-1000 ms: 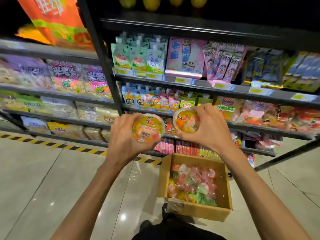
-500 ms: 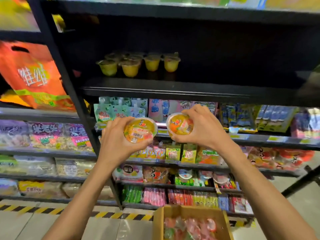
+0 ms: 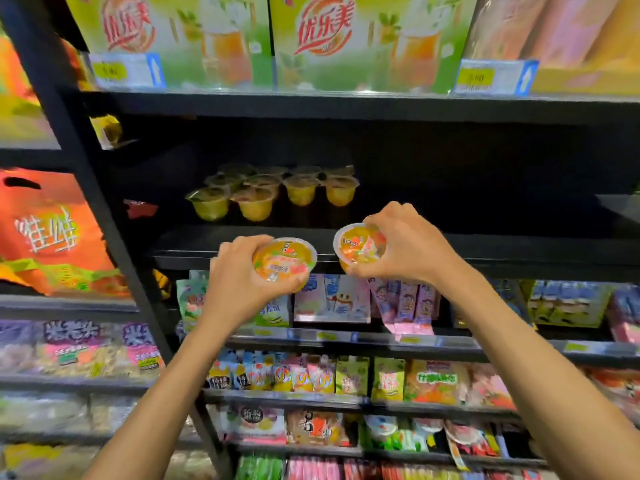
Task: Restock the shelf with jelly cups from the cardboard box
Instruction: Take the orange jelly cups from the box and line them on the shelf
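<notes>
My left hand (image 3: 239, 289) grips an orange jelly cup (image 3: 284, 259) with its printed lid facing me, just below the front edge of the dark shelf (image 3: 450, 251). My right hand (image 3: 408, 247) holds a second orange jelly cup (image 3: 356, 247) from above, tilted, at that same shelf edge. Several yellow jelly cups (image 3: 273, 194) stand in rows further back on the left part of this shelf. The cardboard box is out of view.
Green drink cartons (image 3: 339, 39) fill the shelf above. Snack pouches (image 3: 332, 299) and candy packs crowd the shelves below. A black upright post (image 3: 90, 188) borders the shelf on the left, with an orange bag (image 3: 52, 233) beyond it. The shelf's right part is bare and dark.
Both hands have risen with their jelly cups from the lower shelves up to the dark shelf's front edge. My view has tilted upward, and the cardboard box has dropped out of sight.
</notes>
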